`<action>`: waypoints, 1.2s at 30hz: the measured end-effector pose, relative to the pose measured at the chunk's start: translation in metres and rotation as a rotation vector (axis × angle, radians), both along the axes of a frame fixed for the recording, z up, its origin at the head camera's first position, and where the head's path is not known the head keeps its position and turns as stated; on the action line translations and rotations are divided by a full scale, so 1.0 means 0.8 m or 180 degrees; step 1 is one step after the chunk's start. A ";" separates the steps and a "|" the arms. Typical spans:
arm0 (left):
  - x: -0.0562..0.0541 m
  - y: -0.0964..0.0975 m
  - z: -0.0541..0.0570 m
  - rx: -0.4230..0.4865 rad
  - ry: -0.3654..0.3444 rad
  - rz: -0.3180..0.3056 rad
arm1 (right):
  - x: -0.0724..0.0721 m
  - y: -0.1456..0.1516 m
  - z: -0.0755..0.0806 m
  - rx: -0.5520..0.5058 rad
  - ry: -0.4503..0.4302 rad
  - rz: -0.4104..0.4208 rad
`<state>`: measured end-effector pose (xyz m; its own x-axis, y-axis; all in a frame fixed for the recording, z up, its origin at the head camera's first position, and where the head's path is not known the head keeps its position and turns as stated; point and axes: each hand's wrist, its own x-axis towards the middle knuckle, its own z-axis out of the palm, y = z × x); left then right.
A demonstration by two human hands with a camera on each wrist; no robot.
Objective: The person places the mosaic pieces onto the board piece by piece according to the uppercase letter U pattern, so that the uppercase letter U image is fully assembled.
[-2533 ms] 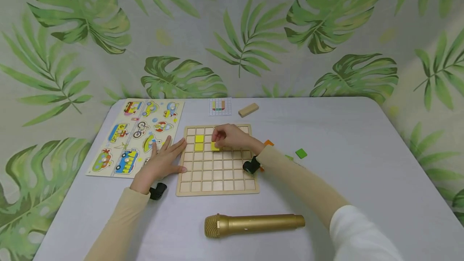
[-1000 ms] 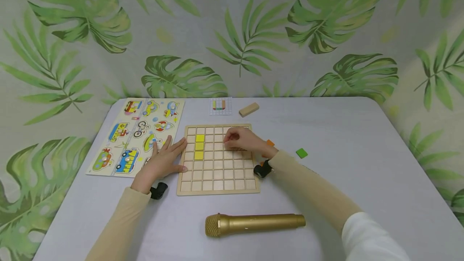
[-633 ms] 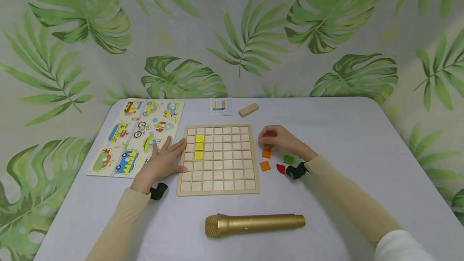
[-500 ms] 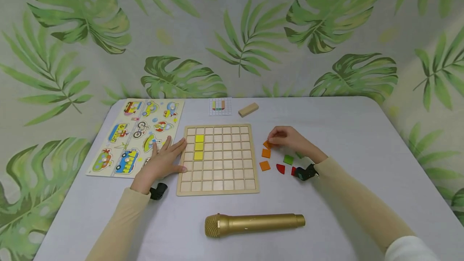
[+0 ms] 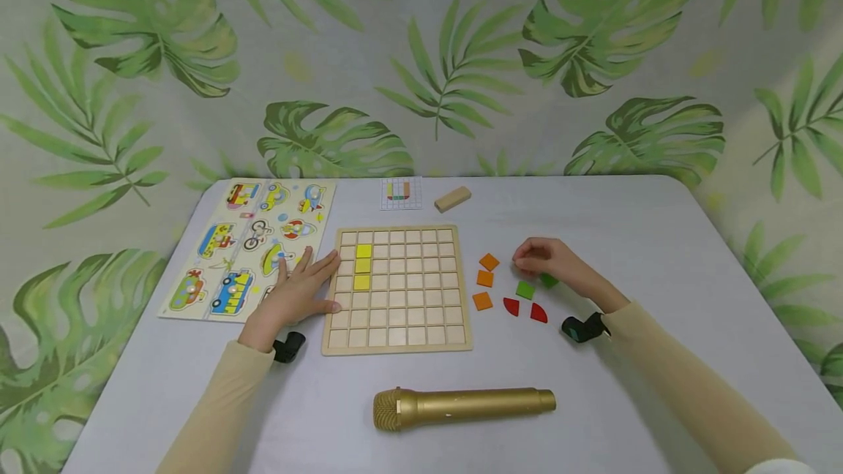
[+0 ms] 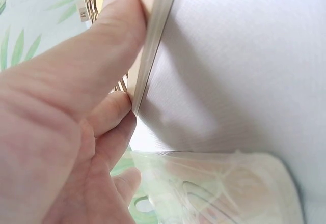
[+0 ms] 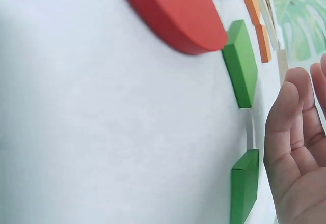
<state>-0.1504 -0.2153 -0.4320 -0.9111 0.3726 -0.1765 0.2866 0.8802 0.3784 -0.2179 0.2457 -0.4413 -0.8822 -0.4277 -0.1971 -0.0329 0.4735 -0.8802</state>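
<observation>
A wooden grid board (image 5: 395,346) lies mid-table, with three yellow square tiles (image 5: 363,266) in one column near its left side. My left hand (image 5: 296,295) rests at the board's left edge, fingers spread; in the left wrist view its thumb (image 6: 114,28) and fingertips touch the frame. My right hand (image 5: 556,265) is over the loose tiles right of the board, fingers loosely bent, nothing seen between them. Near it are two green squares (image 5: 525,290), one partly hidden by the hand in the head view, three orange squares (image 5: 484,279) and two red quarter-rounds (image 5: 538,312).
A vehicle puzzle board (image 5: 197,262) lies at the left, partly under the left hand. Behind the grid board are a small pattern card (image 5: 401,194) and a wooden block (image 5: 453,199). A gold microphone (image 5: 464,408) lies in front.
The third yellow tile has gone into the column, let go by the right hand. That hand has then moved right, off the board and past the orange tiles. The left hand has stayed put.
</observation>
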 end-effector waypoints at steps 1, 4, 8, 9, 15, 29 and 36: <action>0.000 0.000 0.000 -0.0007 0.0000 0.0001 | 0.003 0.001 0.001 0.0003 0.0007 0.0009; -0.001 0.000 -0.001 -0.0018 -0.0001 0.0010 | 0.009 0.002 0.001 0.0014 0.0049 0.0049; -0.002 0.000 -0.001 0.0000 0.0005 0.0018 | 0.016 0.002 0.001 -0.0035 0.0142 0.0136; -0.002 0.000 -0.001 0.0003 0.0007 0.0015 | 0.018 0.002 0.001 -0.0042 0.0174 0.0163; -0.002 0.000 -0.002 -0.0014 -0.0002 0.0018 | 0.029 -0.003 -0.004 -0.0005 0.0481 0.0410; 0.000 0.001 -0.001 0.0043 0.0062 0.0030 | 0.051 -0.022 0.003 0.0651 0.0865 0.0811; 0.000 0.001 0.000 0.0010 0.0043 0.0011 | 0.053 -0.029 0.000 0.1052 0.1156 0.0894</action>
<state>-0.1500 -0.2148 -0.4320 -0.9147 0.3699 -0.1630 0.2886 0.8800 0.3773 -0.1752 0.2224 -0.4411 -0.7795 -0.6230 -0.0653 -0.4706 0.6512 -0.5953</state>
